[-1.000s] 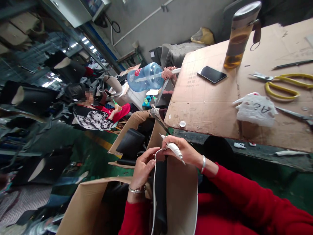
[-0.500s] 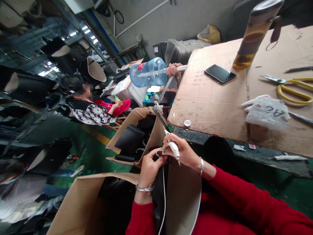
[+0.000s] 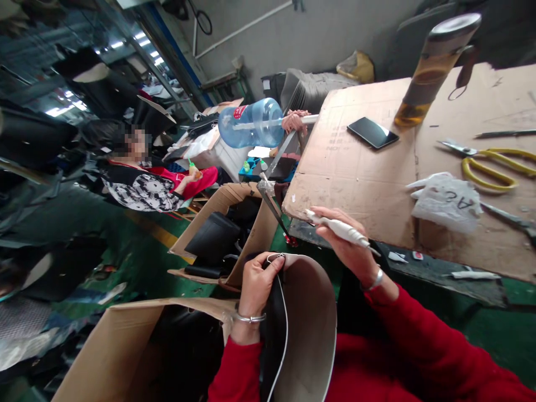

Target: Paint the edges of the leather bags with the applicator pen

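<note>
My left hand is closed, thumb and fingers pinching the upper corner of a curved bag panel. This panel is black outside with a grey-beige inner face and a pale edge. In my right hand lies a slim white glue tube, gripped between thumb and fingers, with a thin dark point at its lower right end. That hand is up by the near corner of the cardboard-topped table, apart from the panel.
On the table lie a phone, a tea bottle, yellow-handled scissors and a plastic bag. Open cartons with black pieces stand left and ahead. A blue water jug lies sideways; a seated person is beyond.
My right hand has moved away from the panel corner, up and right toward the table, carrying the glue tube. The left hand keeps its pinch, and more of the panel's inner face shows.
</note>
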`<state>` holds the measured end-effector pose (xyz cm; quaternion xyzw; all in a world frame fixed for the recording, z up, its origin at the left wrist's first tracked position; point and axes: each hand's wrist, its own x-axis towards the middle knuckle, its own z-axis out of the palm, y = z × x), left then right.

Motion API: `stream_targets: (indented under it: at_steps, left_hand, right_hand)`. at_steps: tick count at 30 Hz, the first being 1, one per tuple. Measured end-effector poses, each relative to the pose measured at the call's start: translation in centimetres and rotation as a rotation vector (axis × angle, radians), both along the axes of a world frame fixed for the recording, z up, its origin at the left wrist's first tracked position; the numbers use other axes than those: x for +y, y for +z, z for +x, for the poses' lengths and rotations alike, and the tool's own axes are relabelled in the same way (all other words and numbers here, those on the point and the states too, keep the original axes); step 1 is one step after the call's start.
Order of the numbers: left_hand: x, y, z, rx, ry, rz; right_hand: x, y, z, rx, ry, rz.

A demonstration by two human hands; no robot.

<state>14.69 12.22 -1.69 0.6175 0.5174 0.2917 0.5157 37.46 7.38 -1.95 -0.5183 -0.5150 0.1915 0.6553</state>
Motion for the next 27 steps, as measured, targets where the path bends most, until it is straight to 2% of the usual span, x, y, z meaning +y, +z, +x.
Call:
stream_targets:
  at_steps: [3,5,9,14,22,27]
  left_hand:
    - [0.2,-0.6,1.2,-0.014,-0.037,-0.013]
    - [0.3,-0.9,2.1,-0.044,-0.042,-0.042]
    - [0.6,-1.0,3.9,-0.092,-0.066,-0.112]
    - [1.3,-0.9,5.8,-0.066,-0.114,-0.131]
    - [2.8,-2.4,7.8,-0.014,-0.169,-0.087]
    - [3.7,-2.3,8.9,-0.02,-0.175,-0.097]
  right_hand:
    - [0.1,0.2,2.7,0.051,-0.223,-0.029]
    - [0.3,0.0,4.1,0.104,-0.284,-0.058]
    - [0.8,-1.3,5.6,0.097,-0.249,-0.109]
    - [1.2,-2.9,6.1,-0.001,-0.2,-0.173]
    - [1.3,-3.0,6.5,-0.156,-0.159,-0.237]
    - [1.4,-3.0,6.6,-0.15,-0.167,-0.241]
